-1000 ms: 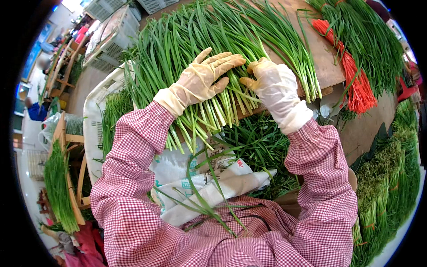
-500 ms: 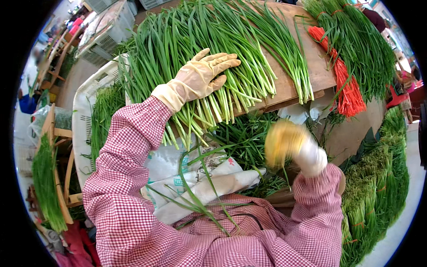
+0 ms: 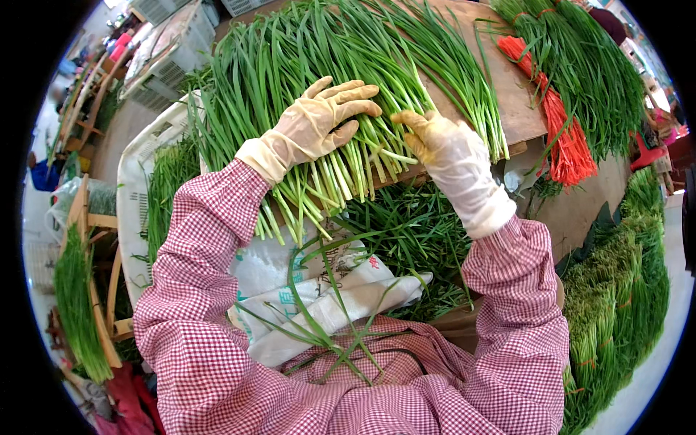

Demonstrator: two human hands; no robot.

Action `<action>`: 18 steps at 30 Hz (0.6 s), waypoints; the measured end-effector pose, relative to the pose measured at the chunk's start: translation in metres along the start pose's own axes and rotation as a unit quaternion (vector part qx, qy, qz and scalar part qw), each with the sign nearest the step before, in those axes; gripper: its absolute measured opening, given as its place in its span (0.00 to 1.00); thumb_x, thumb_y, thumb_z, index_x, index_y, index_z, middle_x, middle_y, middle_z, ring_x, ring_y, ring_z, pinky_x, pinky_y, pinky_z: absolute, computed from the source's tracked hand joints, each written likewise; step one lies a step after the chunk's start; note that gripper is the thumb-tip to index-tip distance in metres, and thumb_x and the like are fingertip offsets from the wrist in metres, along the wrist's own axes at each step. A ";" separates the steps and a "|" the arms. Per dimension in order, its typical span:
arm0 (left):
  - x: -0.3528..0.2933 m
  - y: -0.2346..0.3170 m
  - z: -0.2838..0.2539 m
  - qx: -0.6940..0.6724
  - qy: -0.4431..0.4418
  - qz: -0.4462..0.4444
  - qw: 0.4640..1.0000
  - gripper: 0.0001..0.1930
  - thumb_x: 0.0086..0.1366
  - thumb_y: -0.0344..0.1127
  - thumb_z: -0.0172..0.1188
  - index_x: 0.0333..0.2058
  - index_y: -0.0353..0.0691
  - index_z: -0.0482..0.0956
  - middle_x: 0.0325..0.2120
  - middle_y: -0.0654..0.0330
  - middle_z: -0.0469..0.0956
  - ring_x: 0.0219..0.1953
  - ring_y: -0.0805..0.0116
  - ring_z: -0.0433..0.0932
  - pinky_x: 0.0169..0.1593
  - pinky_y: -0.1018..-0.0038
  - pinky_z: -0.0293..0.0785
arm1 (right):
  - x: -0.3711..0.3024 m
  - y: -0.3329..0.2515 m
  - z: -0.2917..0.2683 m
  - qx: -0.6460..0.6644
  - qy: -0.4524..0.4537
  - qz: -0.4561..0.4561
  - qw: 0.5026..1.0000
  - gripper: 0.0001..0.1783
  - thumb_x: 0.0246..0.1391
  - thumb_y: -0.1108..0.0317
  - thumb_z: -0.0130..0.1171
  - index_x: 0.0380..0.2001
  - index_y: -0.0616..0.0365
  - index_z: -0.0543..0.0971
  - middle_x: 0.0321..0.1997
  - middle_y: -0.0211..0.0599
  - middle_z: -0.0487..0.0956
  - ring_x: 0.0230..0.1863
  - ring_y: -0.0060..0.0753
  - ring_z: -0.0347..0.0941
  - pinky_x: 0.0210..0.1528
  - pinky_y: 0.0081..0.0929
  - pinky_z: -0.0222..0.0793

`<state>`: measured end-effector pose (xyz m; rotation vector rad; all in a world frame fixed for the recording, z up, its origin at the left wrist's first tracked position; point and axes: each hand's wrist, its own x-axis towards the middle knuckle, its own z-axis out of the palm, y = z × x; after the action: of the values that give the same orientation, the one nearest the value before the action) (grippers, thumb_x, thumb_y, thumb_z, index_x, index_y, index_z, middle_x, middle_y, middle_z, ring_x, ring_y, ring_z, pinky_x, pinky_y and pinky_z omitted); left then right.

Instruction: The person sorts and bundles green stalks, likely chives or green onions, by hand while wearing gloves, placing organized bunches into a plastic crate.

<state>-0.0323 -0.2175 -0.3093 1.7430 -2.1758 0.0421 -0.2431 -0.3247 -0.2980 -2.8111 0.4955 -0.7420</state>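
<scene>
Our L cream-gloved hand (image 3: pixel 308 130), fingers spread, empty, lies on loose long green stalks (image 3: pixel 268 76) atop brown wooden tabletop (image 3: pixel 513 98); R cream-gloved hand (image 3: pixel 451 148) by them, fingers half-curled, hold unclear; red-banded green bunches (image 3: pixel 591 94) far R look done, loose stalks left.

right hand (image 3: pixel 458 161) is back at the stalks (image 3: pixel 348 168).

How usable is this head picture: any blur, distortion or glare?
Head view, centre: bright light, left hand, right hand and greens readable; head view, rim: fisheye bending, black corners, far-left details small, pale and soft.
</scene>
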 end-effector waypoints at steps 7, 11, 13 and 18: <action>0.002 -0.003 0.007 0.062 -0.007 0.032 0.998 0.19 0.64 0.37 0.43 0.54 0.59 0.68 0.60 0.67 0.61 0.64 0.65 0.55 0.66 0.59 0.41 | 0.012 0.016 0.010 -0.060 -0.045 -0.018 0.997 0.05 0.51 0.65 0.53 0.27 0.50 0.78 0.27 0.37 0.76 0.29 0.43 0.73 0.31 0.38 0.69; 0.000 0.000 0.002 0.013 -0.026 0.006 1.000 0.18 0.64 0.36 0.43 0.52 0.58 0.70 0.60 0.65 0.61 0.64 0.65 0.55 0.66 0.59 0.40 | -0.022 0.000 -0.018 -0.091 -0.052 -0.119 0.987 0.03 0.42 0.70 0.58 0.24 0.49 0.77 0.39 0.31 0.73 0.39 0.33 0.71 0.44 0.37 0.64; -0.004 -0.003 0.001 -0.010 -0.019 0.002 1.000 0.18 0.64 0.36 0.43 0.52 0.57 0.71 0.59 0.64 0.62 0.64 0.64 0.55 0.66 0.58 0.39 | -0.060 -0.021 -0.045 0.070 -0.263 -0.105 0.957 0.07 0.48 0.65 0.58 0.31 0.53 0.78 0.37 0.35 0.77 0.39 0.40 0.73 0.42 0.37 0.68; 0.003 0.002 -0.006 0.004 0.019 0.030 0.999 0.15 0.64 0.35 0.45 0.48 0.54 0.75 0.57 0.61 0.64 0.61 0.64 0.60 0.65 0.61 0.43 | -0.124 -0.046 -0.052 0.179 -0.622 -0.022 0.762 0.19 0.53 0.49 0.53 0.35 0.54 0.78 0.31 0.38 0.79 0.32 0.38 0.77 0.34 0.31 0.74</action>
<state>-0.0332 -0.2184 -0.3028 1.6680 -2.2029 0.0987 -0.3584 -0.2416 -0.2958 -2.2498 0.0047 0.9565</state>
